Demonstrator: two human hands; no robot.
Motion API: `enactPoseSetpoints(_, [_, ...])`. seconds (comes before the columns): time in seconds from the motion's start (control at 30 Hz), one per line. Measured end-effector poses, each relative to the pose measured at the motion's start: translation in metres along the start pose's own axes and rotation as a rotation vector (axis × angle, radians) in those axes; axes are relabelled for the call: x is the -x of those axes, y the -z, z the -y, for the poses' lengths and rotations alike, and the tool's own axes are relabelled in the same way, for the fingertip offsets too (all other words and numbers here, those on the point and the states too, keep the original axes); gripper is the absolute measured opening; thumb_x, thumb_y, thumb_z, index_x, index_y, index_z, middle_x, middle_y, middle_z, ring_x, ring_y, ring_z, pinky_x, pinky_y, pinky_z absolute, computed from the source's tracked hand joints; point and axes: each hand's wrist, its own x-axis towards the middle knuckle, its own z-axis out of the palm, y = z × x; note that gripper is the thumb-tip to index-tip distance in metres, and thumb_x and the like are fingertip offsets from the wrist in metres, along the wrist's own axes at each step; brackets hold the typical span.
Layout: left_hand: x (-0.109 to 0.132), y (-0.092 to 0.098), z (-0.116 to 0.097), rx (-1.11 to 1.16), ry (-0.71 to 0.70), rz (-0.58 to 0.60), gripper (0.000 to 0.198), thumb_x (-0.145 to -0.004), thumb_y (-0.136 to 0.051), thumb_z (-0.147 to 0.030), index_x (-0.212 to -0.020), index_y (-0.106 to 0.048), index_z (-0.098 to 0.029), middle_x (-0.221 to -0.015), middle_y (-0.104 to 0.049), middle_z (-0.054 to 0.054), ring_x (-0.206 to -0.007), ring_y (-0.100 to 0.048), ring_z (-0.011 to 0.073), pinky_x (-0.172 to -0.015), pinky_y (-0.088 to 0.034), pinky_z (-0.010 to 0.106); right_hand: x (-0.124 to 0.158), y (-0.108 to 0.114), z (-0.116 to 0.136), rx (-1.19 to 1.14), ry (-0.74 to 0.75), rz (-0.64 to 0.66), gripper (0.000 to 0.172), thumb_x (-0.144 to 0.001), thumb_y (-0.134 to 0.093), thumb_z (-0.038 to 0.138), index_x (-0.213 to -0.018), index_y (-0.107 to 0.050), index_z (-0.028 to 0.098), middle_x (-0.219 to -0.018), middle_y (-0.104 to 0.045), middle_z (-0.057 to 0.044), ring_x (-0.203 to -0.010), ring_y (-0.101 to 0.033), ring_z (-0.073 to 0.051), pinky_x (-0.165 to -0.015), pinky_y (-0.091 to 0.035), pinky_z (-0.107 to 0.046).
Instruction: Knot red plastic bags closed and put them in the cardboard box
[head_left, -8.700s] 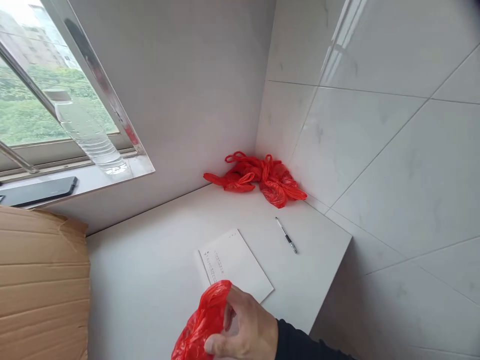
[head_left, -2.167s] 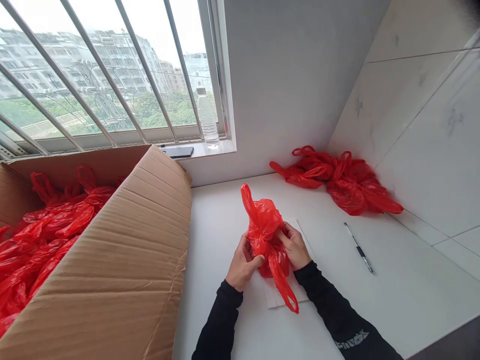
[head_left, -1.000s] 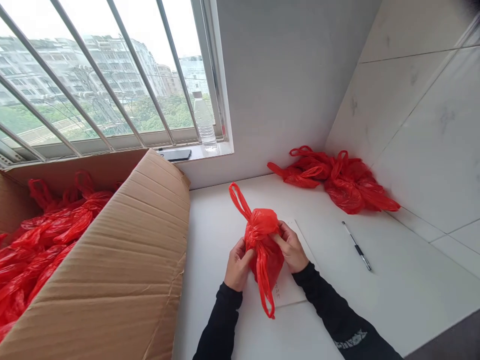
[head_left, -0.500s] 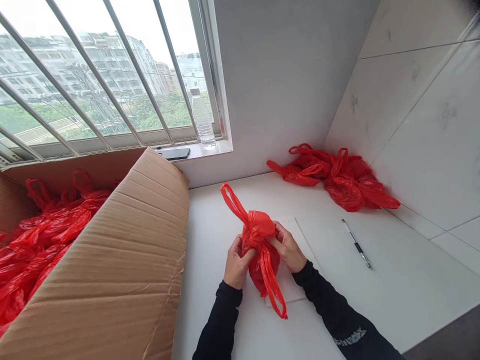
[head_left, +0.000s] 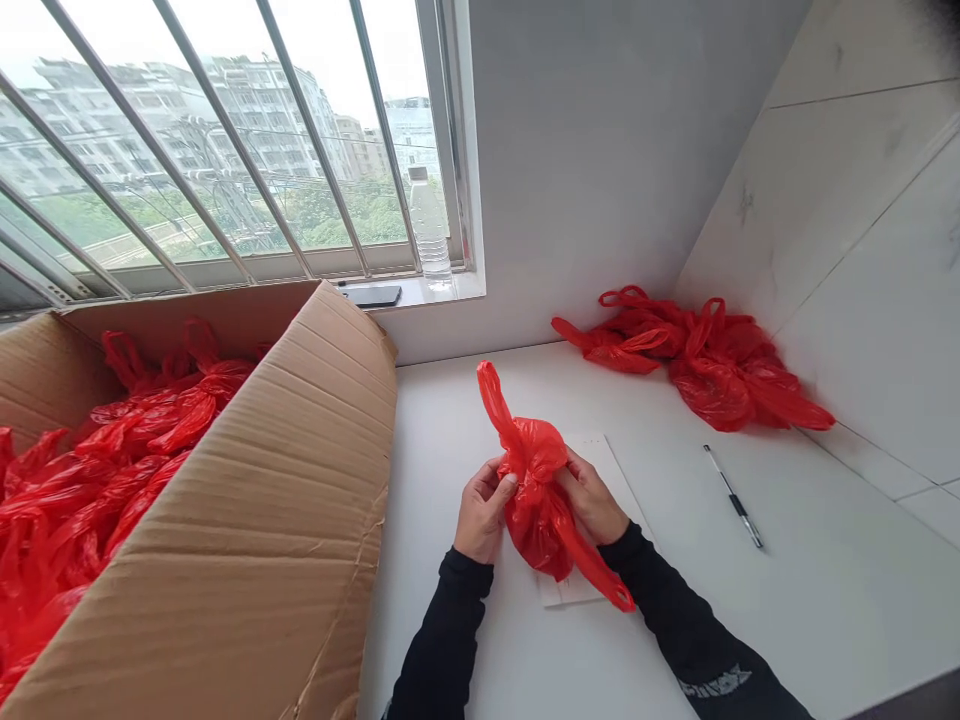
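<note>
A knotted red plastic bag [head_left: 541, 500] is held up over the white table [head_left: 465, 650]. One handle loop points up and away, the other hangs down to the lower right. My left hand [head_left: 482, 510] pinches the bag's left side near the knot, thumb on top. On the right side my right hand [head_left: 592, 495] grips it, with its fingertips partly hidden by the plastic. What the bag contains cannot be seen. Beneath it lies a white sheet of paper [head_left: 611, 465], partly covered by the bag and my right hand.
On the left stands an open cardboard box [head_left: 300, 480] heaped with red bags [head_left: 142, 450]. More red bags [head_left: 712, 370] lie against the wall at the back right. A pen [head_left: 735, 498] rests on the table. The windowsill holds a water bottle [head_left: 430, 235] and a dark phone [head_left: 373, 297].
The bag has turned in my hands, its lower handle swinging to the right and its upper loop more upright. My view has shifted left, so the surroundings appear further right.
</note>
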Motion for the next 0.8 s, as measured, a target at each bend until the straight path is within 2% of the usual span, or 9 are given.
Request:
enactPoseSetpoints(0.1, [-0.001,0.001,0.004,-0.007,-0.027,-0.054,0.03,-0.075,-0.076,-0.032,-0.1,-0.063,-0.02,-0.089,-0.068,0.001,-0.079,-0.063,0.0146,-0.078,-0.047,0.026,0.0,0.001,-0.002,-0.002,0.006,0.034,0.026,-0.086,-0.068,0.039,-0.105,-0.064,0.022,-0.102,-0.07,-0.005,-0.092,-0.063,-0.021,-0.083,-0.049,-0.032])
enactPoseSetpoints(0.27, [-0.001,0.002,0.008,-0.032,-0.025,-0.068,0.033,-0.079,-0.066,-0.023,-0.111,-0.057,-0.024,-0.084,-0.066,-0.002,-0.068,-0.059,0.0108,-0.069,-0.046,0.023,-0.001,0.004,-0.009,-0.08,-0.011,-0.077,0.025,-0.082,-0.072,0.038,-0.101,-0.066,0.022,-0.097,-0.072,-0.004,-0.087,-0.064,-0.02,-0.079,-0.05,-0.031])
enactPoseSetpoints(0.4, [0.0,0.002,0.005,-0.063,-0.015,-0.009,0.025,-0.079,-0.064,-0.023,-0.103,-0.06,-0.02,-0.091,-0.068,0.002,-0.076,-0.061,0.0137,-0.07,-0.046,0.024,-0.002,0.006,-0.011,-0.114,-0.027,-0.125,0.023,-0.084,-0.069,0.039,-0.099,-0.063,0.023,-0.094,-0.072,-0.003,-0.077,-0.065,-0.018,-0.07,-0.05,-0.028])
enactPoseSetpoints(0.57, [0.002,-0.003,-0.003,-0.123,-0.021,0.107,0.053,-0.065,-0.08,-0.02,-0.114,-0.059,-0.018,-0.105,-0.068,0.006,-0.095,-0.062,0.0218,-0.088,-0.048,0.033,-0.003,0.007,-0.011,-0.142,-0.048,-0.163,0.026,-0.082,-0.072,0.039,-0.1,-0.059,0.024,-0.087,-0.072,0.0,-0.069,-0.065,-0.016,-0.065,-0.051,-0.028])
enactPoseSetpoints(0.8, [0.001,-0.001,0.0,-0.174,-0.029,0.062,0.027,-0.077,-0.074,-0.031,-0.097,-0.062,-0.016,-0.088,-0.068,0.003,-0.079,-0.062,0.0175,-0.078,-0.049,0.03,-0.001,0.0,-0.001,-0.134,-0.089,-0.079,0.029,-0.084,-0.068,0.045,-0.1,-0.058,0.024,-0.084,-0.071,-0.001,-0.067,-0.064,-0.017,-0.061,-0.05,-0.028])
